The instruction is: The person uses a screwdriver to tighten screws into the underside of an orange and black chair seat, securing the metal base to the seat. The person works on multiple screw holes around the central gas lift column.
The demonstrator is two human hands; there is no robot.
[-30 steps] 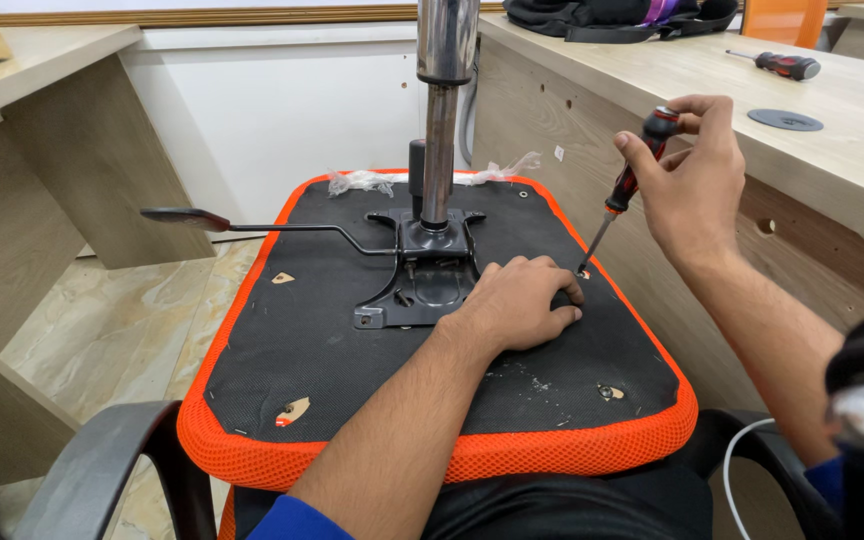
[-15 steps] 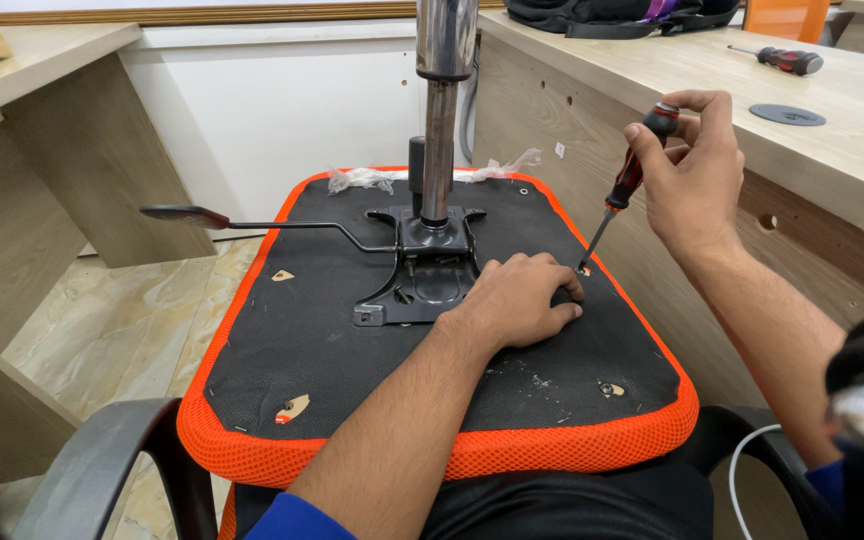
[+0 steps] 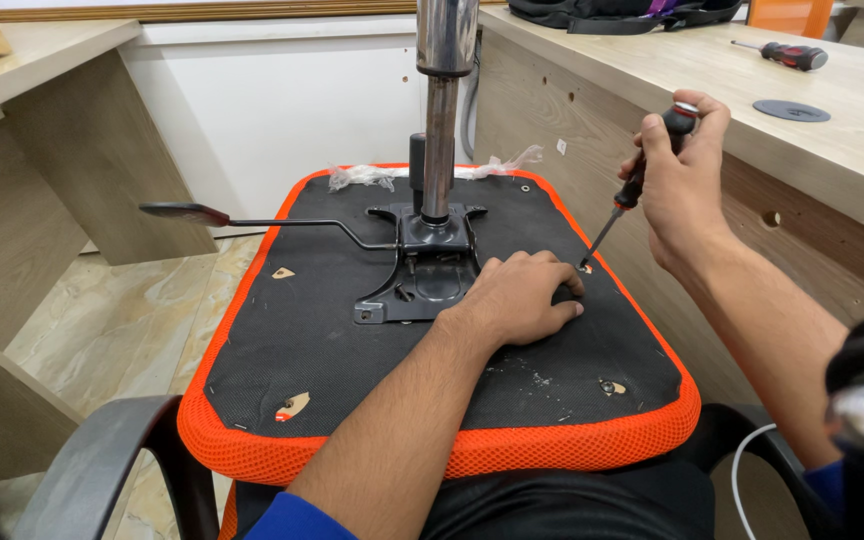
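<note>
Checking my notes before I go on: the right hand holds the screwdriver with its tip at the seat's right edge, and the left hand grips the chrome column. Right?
Not quite. In the head view the left hand lies flat on the black seat underside, beside the metal plate, not on the chrome column. The right hand does hold the screwdriver, tip at the right edge.

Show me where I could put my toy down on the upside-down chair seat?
Bare black fabric lies between the metal plate and the near orange rim, and left of the plate under the lever. The right edge is crowded: the left hand rests there, and the right hand holds the screwdriver.
</note>
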